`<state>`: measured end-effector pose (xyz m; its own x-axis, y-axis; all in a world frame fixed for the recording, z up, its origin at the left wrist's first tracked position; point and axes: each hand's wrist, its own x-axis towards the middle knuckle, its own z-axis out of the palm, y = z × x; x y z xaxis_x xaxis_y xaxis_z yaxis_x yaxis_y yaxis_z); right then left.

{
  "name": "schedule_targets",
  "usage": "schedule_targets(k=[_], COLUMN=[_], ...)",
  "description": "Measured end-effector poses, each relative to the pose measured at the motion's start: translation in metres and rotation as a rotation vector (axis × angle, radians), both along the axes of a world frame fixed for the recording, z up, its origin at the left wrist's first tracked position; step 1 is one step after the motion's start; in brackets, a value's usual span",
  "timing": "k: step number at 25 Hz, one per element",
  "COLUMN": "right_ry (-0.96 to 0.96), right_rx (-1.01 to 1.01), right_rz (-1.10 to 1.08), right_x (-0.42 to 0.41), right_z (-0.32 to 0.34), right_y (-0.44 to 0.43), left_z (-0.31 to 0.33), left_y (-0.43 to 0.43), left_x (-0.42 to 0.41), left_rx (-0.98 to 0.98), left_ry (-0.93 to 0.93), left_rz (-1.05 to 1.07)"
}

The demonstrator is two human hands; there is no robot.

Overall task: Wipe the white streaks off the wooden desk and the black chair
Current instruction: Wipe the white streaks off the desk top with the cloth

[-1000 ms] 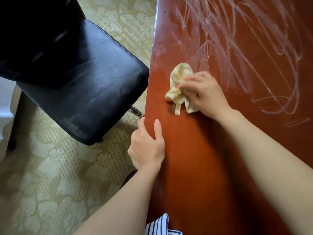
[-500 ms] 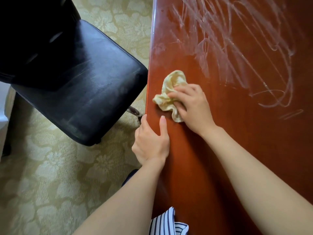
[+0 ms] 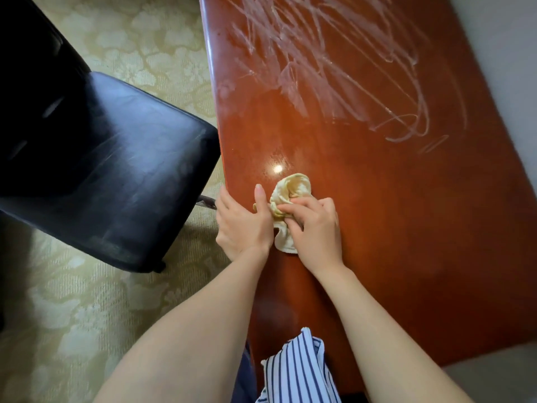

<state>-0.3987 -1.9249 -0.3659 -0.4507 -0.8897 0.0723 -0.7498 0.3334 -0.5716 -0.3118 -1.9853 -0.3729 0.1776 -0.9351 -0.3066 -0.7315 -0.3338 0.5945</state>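
Head view: the right hand curls its fingers over a crumpled pale-yellow cloth and presses it against the wooden desk, close to the desk's left edge. Touching the cloth at its 9 o'clock side, the left hand grips that edge, thumb straight along the top and fingers wrapped over the rim out of sight. The polished wood around both hands shows a bright glare spot just at 12 o'clock of the cloth. Further toward 12 and 1 o'clock, well apart from the cloth, tangled white streaks cover the far part of the desk. At 9 o'clock, off the desk, the black chair stands on patterned beige carpet, its seat nearly touching the desk edge and bearing faint pale smears. A striped garment hangs against the desk at 6 o'clock.
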Motion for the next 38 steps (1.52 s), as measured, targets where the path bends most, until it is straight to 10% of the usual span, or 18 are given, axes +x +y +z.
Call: schedule_targets(k=[8,17,28,38], right_ry=[0.034,0.054,0.118,0.18], right_rx=[0.031,-0.018,-0.05,-0.161], right_rz=[-0.228,-0.625,-0.961,-0.256], right_x=[-0.021,-0.172,-0.307,-0.199], right_z=[0.004,-0.002,-0.008,-0.015], right_y=[0.084,0.108,0.015,0.013], left_z=[0.002,0.003,-0.019,-0.015], left_y=[0.015,0.033,0.018,0.017], left_x=[0.002,-0.125,-0.171,-0.174], left_rx=[-0.119,-0.467,-0.415,-0.386], left_ry=[-0.208,-0.192,-0.264,-0.126], left_rz=[-0.168,-0.962,-0.839,-0.799])
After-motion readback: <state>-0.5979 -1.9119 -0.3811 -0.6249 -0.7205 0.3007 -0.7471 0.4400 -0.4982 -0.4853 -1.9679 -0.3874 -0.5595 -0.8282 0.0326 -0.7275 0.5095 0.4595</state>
